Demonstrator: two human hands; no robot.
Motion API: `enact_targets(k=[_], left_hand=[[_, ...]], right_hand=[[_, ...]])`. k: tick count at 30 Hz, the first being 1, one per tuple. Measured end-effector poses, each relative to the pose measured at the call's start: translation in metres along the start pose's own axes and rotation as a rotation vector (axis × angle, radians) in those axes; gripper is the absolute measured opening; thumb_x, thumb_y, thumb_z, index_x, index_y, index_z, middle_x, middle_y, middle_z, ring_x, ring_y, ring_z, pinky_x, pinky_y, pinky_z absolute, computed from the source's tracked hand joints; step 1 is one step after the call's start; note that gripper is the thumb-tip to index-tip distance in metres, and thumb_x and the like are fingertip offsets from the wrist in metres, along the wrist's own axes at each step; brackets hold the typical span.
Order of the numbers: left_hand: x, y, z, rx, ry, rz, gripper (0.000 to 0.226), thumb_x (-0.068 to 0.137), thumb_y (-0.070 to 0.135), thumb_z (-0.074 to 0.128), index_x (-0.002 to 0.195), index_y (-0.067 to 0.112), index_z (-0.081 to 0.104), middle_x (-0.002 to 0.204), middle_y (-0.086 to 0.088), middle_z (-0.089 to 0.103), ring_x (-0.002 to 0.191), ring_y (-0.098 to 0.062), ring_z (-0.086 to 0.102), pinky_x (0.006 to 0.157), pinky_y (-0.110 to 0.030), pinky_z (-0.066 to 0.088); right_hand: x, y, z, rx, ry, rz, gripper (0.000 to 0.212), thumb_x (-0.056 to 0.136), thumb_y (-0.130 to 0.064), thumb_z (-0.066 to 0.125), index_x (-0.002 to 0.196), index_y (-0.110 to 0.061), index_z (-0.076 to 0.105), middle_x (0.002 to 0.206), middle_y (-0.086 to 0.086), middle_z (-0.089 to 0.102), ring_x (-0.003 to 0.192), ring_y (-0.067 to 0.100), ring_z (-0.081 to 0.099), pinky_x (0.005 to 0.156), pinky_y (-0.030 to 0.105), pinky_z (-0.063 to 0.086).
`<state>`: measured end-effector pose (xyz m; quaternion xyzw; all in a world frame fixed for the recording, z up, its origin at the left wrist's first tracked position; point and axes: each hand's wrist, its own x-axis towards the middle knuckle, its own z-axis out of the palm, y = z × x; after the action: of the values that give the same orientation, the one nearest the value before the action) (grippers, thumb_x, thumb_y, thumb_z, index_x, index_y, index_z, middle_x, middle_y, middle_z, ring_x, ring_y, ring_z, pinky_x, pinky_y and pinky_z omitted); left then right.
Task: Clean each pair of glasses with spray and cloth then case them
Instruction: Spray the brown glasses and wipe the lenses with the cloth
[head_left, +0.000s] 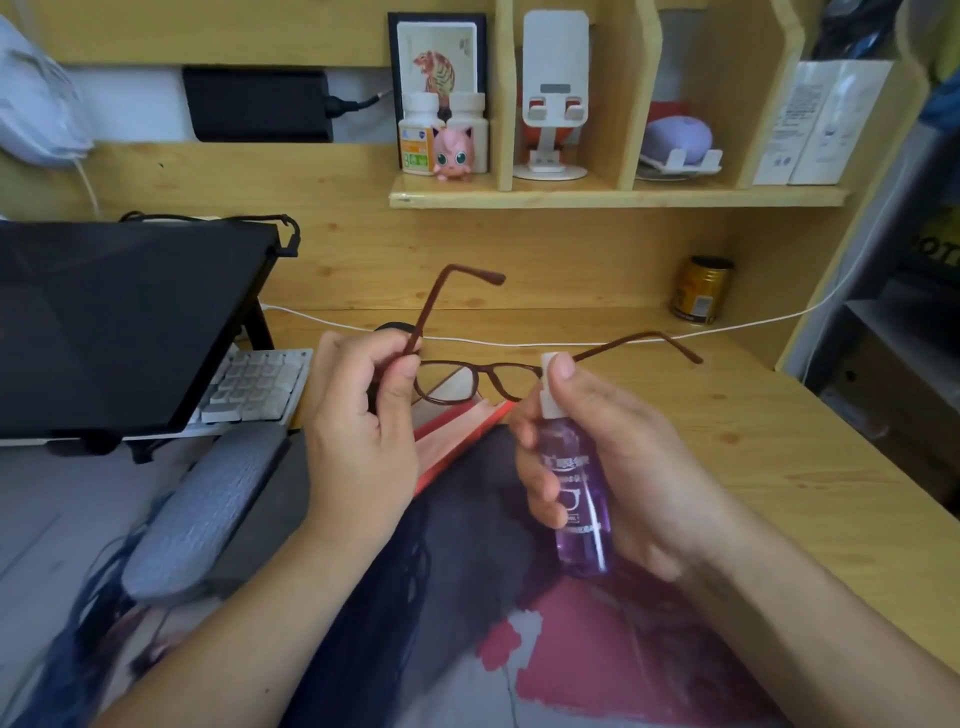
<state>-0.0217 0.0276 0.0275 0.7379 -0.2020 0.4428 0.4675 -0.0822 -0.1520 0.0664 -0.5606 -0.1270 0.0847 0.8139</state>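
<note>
We pinch brown glasses (475, 382) by the temple in left hand (358, 415), right hand (608, 457) wrapped around purple spray bottle (576, 499), forefinger on nozzle.

wooden desk (779, 467), can (702, 290), keyboard (254, 384), cable (519, 343)

- The thin brown plastic-looking glasses frame (470, 371), at the centre of the frame, is showing a smooth, slightly glossy finish.
- The clear purple plastic spray bottle (582, 493), at lower centre, is gleaming glossy; its white cap is looking matt.
- The pale wooden desk (753, 447), on the right, is showing knotty grain with a smooth, low sheen.
- The grey wrist rest (202, 506), at lower left, is looking like matt, textured cloth.
- The gold metal can (701, 291), at upper right, is shining.
- The dark screen (114, 322), on the left, is looking glossy.
</note>
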Motion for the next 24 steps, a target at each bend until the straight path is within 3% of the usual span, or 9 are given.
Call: enact_targets(k=[3, 6, 9, 12, 14, 16, 21, 24], left_hand=[[0.000, 0.003, 0.000, -0.023, 0.001, -0.024, 0.012, 0.100, 0.001, 0.056, 0.107, 0.005, 0.065, 0.102, 0.000, 0.053, 0.097, -0.010, 0.055, 0.089, -0.019, 0.042], [-0.001, 0.004, 0.000, -0.025, -0.014, -0.025, 0.012, 0.100, 0.001, 0.056, 0.107, 0.006, 0.065, 0.101, -0.001, 0.054, 0.097, -0.012, 0.056, 0.089, -0.020, 0.043], [-0.001, 0.005, -0.001, -0.036, -0.019, -0.029, 0.016, 0.100, 0.001, 0.056, 0.107, 0.013, 0.063, 0.102, -0.002, 0.054, 0.097, -0.013, 0.057, 0.089, -0.019, 0.043], [0.000, 0.005, -0.003, -0.050, -0.009, -0.041, 0.021, 0.101, 0.000, 0.056, 0.108, 0.020, 0.059, 0.102, -0.002, 0.054, 0.098, -0.008, 0.056, 0.089, -0.017, 0.042], [0.000, 0.005, -0.004, -0.055, -0.001, -0.055, 0.021, 0.101, 0.000, 0.056, 0.107, 0.020, 0.059, 0.102, -0.002, 0.053, 0.098, -0.008, 0.056, 0.089, -0.018, 0.042], [0.000, 0.005, -0.004, -0.052, 0.001, -0.061, 0.019, 0.101, 0.001, 0.056, 0.107, 0.019, 0.060, 0.102, -0.003, 0.054, 0.098, -0.008, 0.056, 0.089, -0.019, 0.042], [0.000, 0.005, -0.003, -0.026, -0.003, -0.059, 0.013, 0.100, -0.001, 0.057, 0.107, 0.005, 0.065, 0.101, -0.006, 0.056, 0.098, -0.003, 0.054, 0.089, -0.014, 0.040], [0.000, 0.005, -0.003, -0.004, -0.002, -0.043, 0.011, 0.100, -0.001, 0.057, 0.106, 0.003, 0.065, 0.100, -0.006, 0.055, 0.096, -0.012, 0.055, 0.088, -0.018, 0.042]], right_hand=[[0.003, 0.005, -0.008, 0.089, -0.019, -0.110, 0.027, 0.105, -0.032, 0.044, 0.099, -0.009, 0.055, 0.084, 0.011, 0.055, 0.059, 0.019, 0.049, 0.048, 0.029, 0.045], [0.005, 0.012, -0.013, 0.078, -0.056, -0.081, 0.028, 0.106, -0.036, 0.041, 0.104, -0.012, 0.055, 0.084, 0.012, 0.055, 0.063, 0.021, 0.050, 0.056, 0.032, 0.047], [0.008, 0.025, -0.016, -0.072, -0.060, -0.038, 0.030, 0.103, -0.036, 0.044, 0.108, -0.010, 0.057, 0.086, 0.012, 0.053, 0.067, 0.024, 0.049, 0.061, 0.035, 0.044], [0.009, 0.037, -0.018, -0.319, -0.027, -0.166, 0.031, 0.099, -0.029, 0.052, 0.124, -0.013, 0.061, 0.087, 0.013, 0.055, 0.078, 0.026, 0.056, 0.075, 0.035, 0.049], [0.007, 0.043, -0.016, -0.351, -0.022, -0.272, 0.036, 0.101, -0.028, 0.048, 0.131, -0.011, 0.057, 0.091, 0.019, 0.058, 0.087, 0.027, 0.058, 0.084, 0.037, 0.049], [0.005, 0.050, -0.012, -0.322, -0.042, -0.256, 0.038, 0.102, -0.031, 0.041, 0.127, -0.006, 0.055, 0.094, 0.025, 0.058, 0.092, 0.030, 0.056, 0.091, 0.046, 0.046], [0.004, 0.062, -0.002, -0.349, -0.060, -0.110, 0.044, 0.103, -0.043, 0.039, 0.098, -0.001, 0.051, 0.084, 0.015, 0.056, 0.081, 0.029, 0.055, 0.091, 0.064, 0.047], [0.006, 0.049, 0.001, -0.230, -0.012, -0.076, 0.045, 0.100, -0.047, 0.040, 0.096, -0.003, 0.050, 0.080, 0.016, 0.058, 0.068, 0.027, 0.057, 0.070, 0.042, 0.052]])
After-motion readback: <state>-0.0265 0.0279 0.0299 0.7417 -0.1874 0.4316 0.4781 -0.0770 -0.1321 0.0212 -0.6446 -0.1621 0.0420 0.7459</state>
